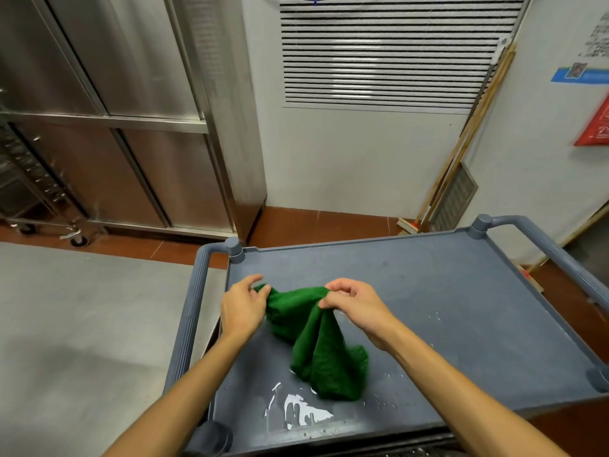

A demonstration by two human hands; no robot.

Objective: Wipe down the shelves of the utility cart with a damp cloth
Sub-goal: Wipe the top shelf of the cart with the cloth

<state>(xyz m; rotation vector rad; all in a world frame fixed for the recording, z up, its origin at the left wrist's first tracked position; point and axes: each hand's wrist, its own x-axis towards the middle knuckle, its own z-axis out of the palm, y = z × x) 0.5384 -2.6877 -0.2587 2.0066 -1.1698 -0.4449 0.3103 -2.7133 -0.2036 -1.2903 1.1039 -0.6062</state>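
Note:
A grey-blue utility cart stands before me, its top shelf (pixel 445 301) flat with a low rim and round corner posts. A green damp cloth (pixel 316 344) hangs over the shelf's near left part, its lower end resting on the surface. My left hand (pixel 242 308) pinches the cloth's upper left corner. My right hand (pixel 356 308) pinches the upper right corner, so the top edge is stretched between both hands. Water puddles (pixel 303 410) shine on the shelf below the cloth, near the front edge.
A steel cabinet (pixel 131 127) stands at the back left with a wheeled rack (pixel 36 192) beside it. A steel counter (pixel 82 324) lies left of the cart. Broom handles (pixel 461 153) lean in the wall corner behind the cart. The cart handles (pixel 540 245) jut out at both ends.

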